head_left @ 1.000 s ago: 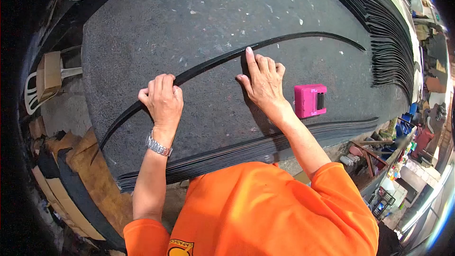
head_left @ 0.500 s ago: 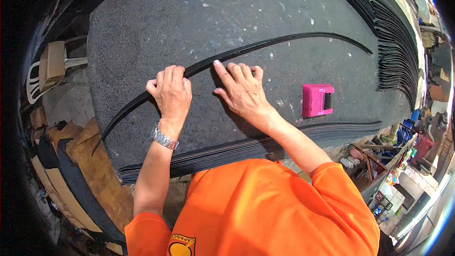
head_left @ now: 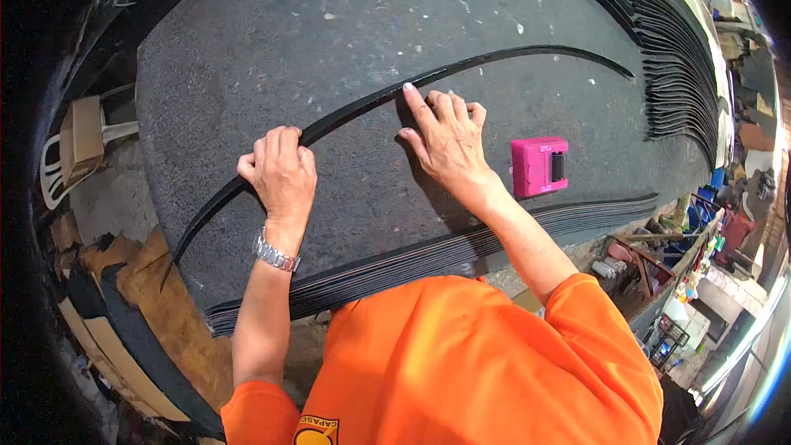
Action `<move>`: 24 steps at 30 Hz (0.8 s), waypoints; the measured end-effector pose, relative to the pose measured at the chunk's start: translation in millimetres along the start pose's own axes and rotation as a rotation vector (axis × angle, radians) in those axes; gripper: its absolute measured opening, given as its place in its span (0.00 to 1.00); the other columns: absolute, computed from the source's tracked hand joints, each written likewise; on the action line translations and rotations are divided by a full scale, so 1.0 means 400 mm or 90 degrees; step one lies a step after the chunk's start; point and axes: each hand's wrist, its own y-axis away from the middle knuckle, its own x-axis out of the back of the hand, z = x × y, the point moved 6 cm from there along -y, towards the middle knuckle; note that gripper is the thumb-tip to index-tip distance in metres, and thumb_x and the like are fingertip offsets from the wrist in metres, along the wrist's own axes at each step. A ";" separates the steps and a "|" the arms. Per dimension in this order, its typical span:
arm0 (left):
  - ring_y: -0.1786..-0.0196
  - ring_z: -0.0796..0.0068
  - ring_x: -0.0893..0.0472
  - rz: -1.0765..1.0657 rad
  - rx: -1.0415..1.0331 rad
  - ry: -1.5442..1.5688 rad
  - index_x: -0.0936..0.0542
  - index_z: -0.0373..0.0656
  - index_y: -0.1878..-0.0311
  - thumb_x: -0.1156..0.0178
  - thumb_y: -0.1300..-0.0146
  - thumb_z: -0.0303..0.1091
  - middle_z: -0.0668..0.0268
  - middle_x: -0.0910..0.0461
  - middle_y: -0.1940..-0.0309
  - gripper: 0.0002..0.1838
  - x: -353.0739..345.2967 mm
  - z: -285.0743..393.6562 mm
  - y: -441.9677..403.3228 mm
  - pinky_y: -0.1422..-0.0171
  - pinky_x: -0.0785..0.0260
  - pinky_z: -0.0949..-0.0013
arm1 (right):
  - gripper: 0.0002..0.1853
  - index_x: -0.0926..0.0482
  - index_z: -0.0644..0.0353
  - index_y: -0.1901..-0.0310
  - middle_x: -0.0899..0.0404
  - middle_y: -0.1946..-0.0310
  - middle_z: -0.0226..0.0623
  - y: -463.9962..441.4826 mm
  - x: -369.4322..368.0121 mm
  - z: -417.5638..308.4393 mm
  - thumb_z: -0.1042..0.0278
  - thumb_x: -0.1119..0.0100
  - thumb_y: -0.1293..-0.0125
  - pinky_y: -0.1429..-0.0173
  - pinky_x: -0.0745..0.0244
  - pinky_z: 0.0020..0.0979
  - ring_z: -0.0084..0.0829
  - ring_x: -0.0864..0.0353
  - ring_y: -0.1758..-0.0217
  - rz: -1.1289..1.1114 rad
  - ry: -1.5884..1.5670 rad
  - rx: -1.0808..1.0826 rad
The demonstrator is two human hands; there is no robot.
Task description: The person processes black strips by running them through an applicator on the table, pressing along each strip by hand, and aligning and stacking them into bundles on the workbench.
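A long, thin black strip lies in a curve across the dark work table, its left end hanging past the table's edge. My left hand, with a metal watch on the wrist, has its fingers closed over the strip left of its middle. To the right, my right hand touches the strip's lower edge with its index fingertip; its thumb stands apart and the other fingers are bent. A pink box with a black roller-like part sits on the table right of my right hand.
A stack of black strips runs along the near table edge. More layered black strips lie at the far right. On the left stand a white chair with a cardboard box and leaning sheets. Clutter fills the right side.
My right index finger slid left along the strip, then back right to a spot short of where it began. My left hand stays closed on the strip.
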 end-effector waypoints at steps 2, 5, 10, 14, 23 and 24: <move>0.48 0.68 0.20 0.000 -0.002 -0.007 0.19 0.49 0.53 0.35 0.42 0.28 0.72 0.17 0.53 0.13 -0.002 0.000 0.001 0.40 0.42 0.57 | 0.37 0.30 0.49 0.24 0.27 0.45 0.36 0.003 0.001 0.034 0.51 0.31 0.34 0.40 0.42 0.46 0.36 0.28 0.42 0.008 0.015 -0.019; 0.48 0.69 0.20 0.002 -0.004 -0.015 0.19 0.49 0.53 0.35 0.42 0.27 0.72 0.17 0.53 0.12 -0.003 0.000 0.000 0.40 0.42 0.57 | 0.37 0.30 0.49 0.25 0.27 0.46 0.36 0.003 0.006 0.053 0.51 0.31 0.34 0.40 0.42 0.46 0.36 0.28 0.42 0.016 0.036 -0.034; 0.48 0.69 0.20 -0.003 -0.004 -0.025 0.19 0.49 0.52 0.35 0.41 0.28 0.73 0.17 0.53 0.13 -0.003 0.000 0.001 0.39 0.42 0.57 | 0.36 0.29 0.51 0.27 0.26 0.45 0.36 -0.003 0.007 -0.008 0.53 0.31 0.35 0.39 0.40 0.48 0.37 0.27 0.42 0.012 -0.021 0.013; 0.48 0.70 0.20 0.002 -0.006 -0.028 0.19 0.50 0.54 0.33 0.42 0.28 0.73 0.18 0.54 0.13 0.002 0.005 -0.001 0.40 0.42 0.57 | 0.34 0.28 0.49 0.28 0.25 0.46 0.36 -0.006 0.006 -0.024 0.54 0.31 0.35 0.39 0.40 0.49 0.38 0.26 0.43 0.013 -0.031 0.016; 0.48 0.70 0.21 -0.008 -0.001 -0.024 0.19 0.50 0.52 0.34 0.40 0.28 0.73 0.17 0.52 0.13 -0.003 0.001 -0.001 0.40 0.43 0.58 | 0.36 0.28 0.49 0.27 0.25 0.44 0.35 -0.001 0.026 0.122 0.52 0.30 0.35 0.40 0.41 0.46 0.36 0.27 0.41 0.050 0.072 -0.063; 0.48 0.70 0.21 -0.007 -0.002 -0.026 0.19 0.49 0.52 0.34 0.40 0.28 0.73 0.17 0.52 0.13 -0.002 0.001 -0.001 0.40 0.43 0.59 | 0.36 0.28 0.49 0.27 0.25 0.44 0.35 -0.002 0.027 0.118 0.52 0.30 0.35 0.40 0.41 0.46 0.36 0.27 0.41 0.042 0.070 -0.061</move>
